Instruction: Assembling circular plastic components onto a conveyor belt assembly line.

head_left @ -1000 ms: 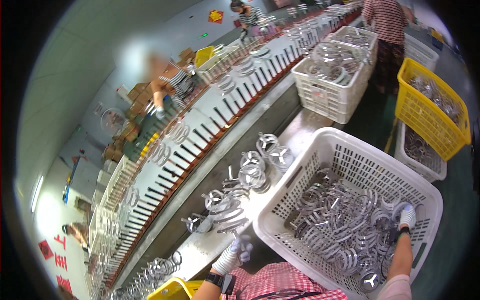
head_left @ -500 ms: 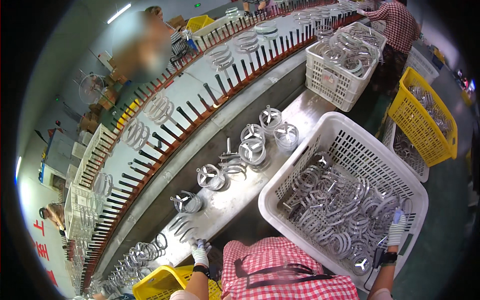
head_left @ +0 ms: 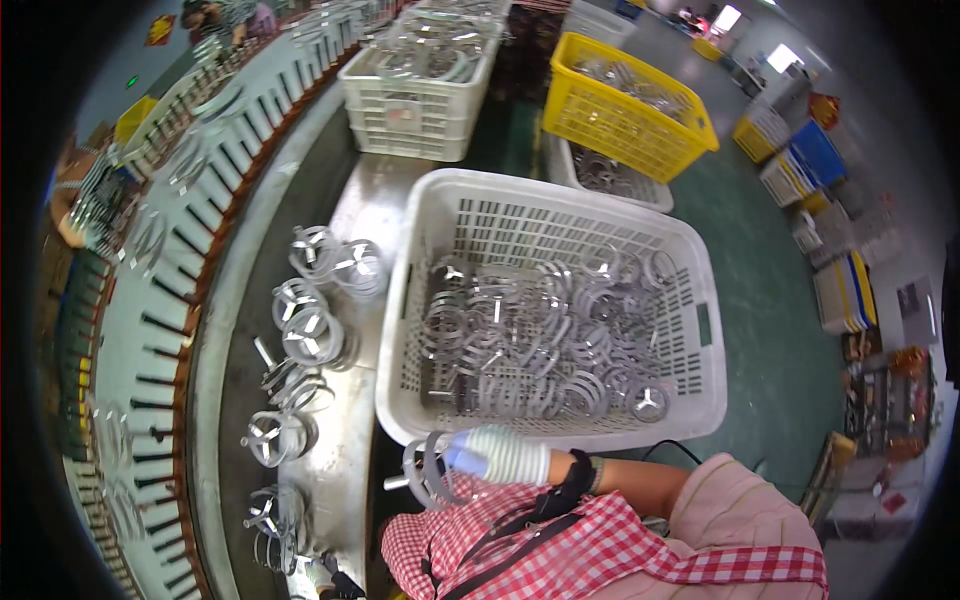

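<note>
A clear plastic spiral coil with a pale stem [head_left: 425, 470] is held by my right hand [head_left: 495, 455], gloved in white and blue stripes, fingers closed on it. The pair is at the near left corner of a large white crate [head_left: 550, 188], which holds many tangled coils of the same kind [head_left: 540, 340]. My left hand [head_left: 320, 573], also gloved, shows only partly at the lower edge, beside a coil [head_left: 275, 550] on the metal bench. Its fingers are too hidden to tell whether they hold anything. Several coils with white three-armed hubs [head_left: 310, 335] stand along the bench [head_left: 345, 400].
Left of the bench runs a curved conveyor [head_left: 150, 340] with dark upright pegs and hanging coils. Ahead are a full white crate [head_left: 405, 115] and a tilted yellow crate [head_left: 630, 120] of coils. Green floor [head_left: 770, 350] lies to the right. A co-worker [head_left: 85, 200] is at the far left.
My view has turned to the right. My right hand has left the crate's right side and now holds a coil at its near left corner. My left hand sits lower at the picture's edge.
</note>
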Motion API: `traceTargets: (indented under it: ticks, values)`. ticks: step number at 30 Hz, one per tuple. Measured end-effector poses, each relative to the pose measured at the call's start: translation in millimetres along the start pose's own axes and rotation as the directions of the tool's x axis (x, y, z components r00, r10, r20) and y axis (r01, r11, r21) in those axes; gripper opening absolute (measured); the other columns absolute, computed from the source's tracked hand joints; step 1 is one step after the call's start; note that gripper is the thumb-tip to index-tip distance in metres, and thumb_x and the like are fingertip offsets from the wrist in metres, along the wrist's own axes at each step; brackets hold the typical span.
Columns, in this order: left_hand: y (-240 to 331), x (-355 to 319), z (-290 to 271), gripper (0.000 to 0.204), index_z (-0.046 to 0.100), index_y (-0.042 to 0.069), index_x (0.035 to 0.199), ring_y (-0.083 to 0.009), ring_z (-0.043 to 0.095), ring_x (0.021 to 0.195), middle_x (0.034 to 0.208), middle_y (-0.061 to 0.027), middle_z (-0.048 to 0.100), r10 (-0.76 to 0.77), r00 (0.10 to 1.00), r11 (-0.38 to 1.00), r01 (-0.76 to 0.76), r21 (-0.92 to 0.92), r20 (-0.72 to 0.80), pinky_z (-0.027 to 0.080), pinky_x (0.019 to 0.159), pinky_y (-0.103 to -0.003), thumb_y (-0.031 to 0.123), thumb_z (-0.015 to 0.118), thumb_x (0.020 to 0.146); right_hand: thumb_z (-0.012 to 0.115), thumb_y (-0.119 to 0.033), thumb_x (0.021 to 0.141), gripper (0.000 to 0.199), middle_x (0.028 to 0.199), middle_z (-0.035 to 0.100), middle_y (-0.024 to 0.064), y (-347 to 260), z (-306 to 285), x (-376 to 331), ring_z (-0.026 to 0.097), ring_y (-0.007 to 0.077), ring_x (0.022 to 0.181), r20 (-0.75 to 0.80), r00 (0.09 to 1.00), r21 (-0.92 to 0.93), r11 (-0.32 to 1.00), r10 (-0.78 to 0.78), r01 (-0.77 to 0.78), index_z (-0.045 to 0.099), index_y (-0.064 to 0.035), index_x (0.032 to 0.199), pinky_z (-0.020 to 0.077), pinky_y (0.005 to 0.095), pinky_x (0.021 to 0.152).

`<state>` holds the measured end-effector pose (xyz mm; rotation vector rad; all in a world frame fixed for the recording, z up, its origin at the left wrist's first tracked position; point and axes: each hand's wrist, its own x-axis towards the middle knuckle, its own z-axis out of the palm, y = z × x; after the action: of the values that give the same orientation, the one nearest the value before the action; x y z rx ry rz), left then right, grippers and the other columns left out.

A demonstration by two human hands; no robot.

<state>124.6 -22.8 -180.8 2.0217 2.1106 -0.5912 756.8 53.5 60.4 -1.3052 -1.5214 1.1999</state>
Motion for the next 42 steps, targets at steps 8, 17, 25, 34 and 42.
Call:
traceTargets:
  ticks: [8, 17, 25, 34, 42]
  values:
    - [235.7, -33.8, -204.5, 0.033, 0.051, 0.0, 0.109, -0.0264, 0.054, 0.093, 0.107, -0.0147, 0.054, -0.261, 0.934, 0.55, -0.064, -0.832, -0.244, 0.039, 0.087, -0.036, 0.024, 0.048, 0.087, 0.044, -0.024, 0.091, 0.028, 0.078, 0.057, 0.019, -6.3, -33.5, -25.3, 0.054, 0.0358, 0.071, 0.111, 0.986, -0.028, 0.992, 0.124, -0.122, 0.057, 0.0015, 0.088, 0.0441, 0.0395, 0.065]
    - [422.9, -57.3, -332.2, 0.031, 0.051, 0.001, 0.115, -0.0067, 0.05, 0.069, 0.087, -0.0025, 0.06, 0.652, 0.696, 0.317, 0.111, -0.942, 0.301, 0.043, 0.061, -0.021, 0.012, 0.052, 0.086, 0.039, -0.034, 0.094, 0.041, 0.07, 0.057, 0.0098, 17.8, -102.6, -1.3, 0.052, 0.0177, 0.065, 0.184, 0.973, 0.247, 0.964, -0.141, 0.093, 0.056, 0.0029, 0.087, 0.0435, 0.0324, 0.061]
    - [421.8, -102.3, -328.7, 0.031, 0.048, 0.004, 0.117, -0.0044, 0.041, 0.063, 0.075, 0.0067, 0.046, 0.379, 0.809, 0.085, 0.453, -0.888, 0.449, 0.035, 0.056, -0.018, 0.021, 0.052, 0.09, 0.05, -0.029, 0.081, 0.041, 0.113, 0.057, 0.0153, 299.0, -304.1, 41.8, 0.054, 0.0325, 0.104, -0.444, 0.819, -0.656, 0.492, 0.362, -0.573, 0.053, -0.0057, 0.114, 0.0384, 0.0427, 0.091]
    - [408.5, -163.4, -326.9, 0.039, 0.045, 0.005, 0.122, -0.0045, 0.032, 0.054, 0.065, 0.0069, 0.034, -0.011, 0.869, -0.294, 0.471, -0.832, 0.496, 0.027, 0.049, -0.017, 0.028, 0.049, 0.091, 0.049, -0.021, 0.078, 0.032, 0.12, 0.055, 0.0096, 406.7, -302.9, 75.2, 0.043, 0.0254, 0.119, -0.085, 0.888, -0.996, -0.059, 0.451, -0.065, 0.063, -0.0119, 0.106, 0.0244, 0.0434, 0.102]
    - [375.8, -154.2, -332.1, 0.053, 0.051, 0.002, 0.109, -0.0045, 0.029, 0.053, 0.062, 0.0061, 0.032, 0.195, 0.935, -0.522, 0.354, -0.776, 0.296, 0.03, 0.053, -0.02, 0.048, 0.054, 0.084, 0.051, -0.014, 0.081, 0.029, 0.111, 0.055, 0.0201, 291.4, -305.4, 32.1, 0.05, 0.0336, 0.107, -0.337, 0.942, -0.859, 0.413, -0.007, -0.304, 0.06, -0.0018, 0.105, 0.0375, 0.0424, 0.092]
